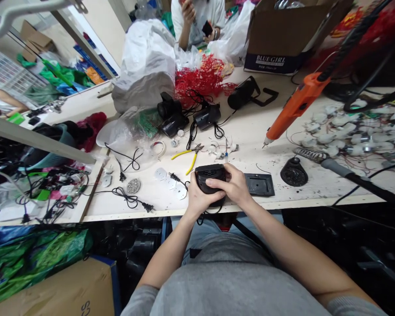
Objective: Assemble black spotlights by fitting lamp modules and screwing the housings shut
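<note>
Both hands hold a black plastic device housing (211,174) with a slotted grille, just above the near edge of the bench. My left hand (199,197) wraps its left side, the thumb reaching across the front. On the right side, my right hand (235,184) grips it, thumb pressed on the front face. A black cord hangs beneath the housing. Beside my right hand lies a black rectangular plate (259,184). Yellow-handled cutting pliers (193,153) rest behind the housing, spread apart. Flat pale metal discs (171,183) and a black plug (174,176) lie left of my left hand.
An orange electric screwdriver (291,107) hangs at right, above a soldering iron (335,169) in its stand. Small white motors with wires (345,131) are heaped behind. Black devices (207,116) stand mid-bench. Another person (197,19) sits opposite, near a cardboard box (283,39).
</note>
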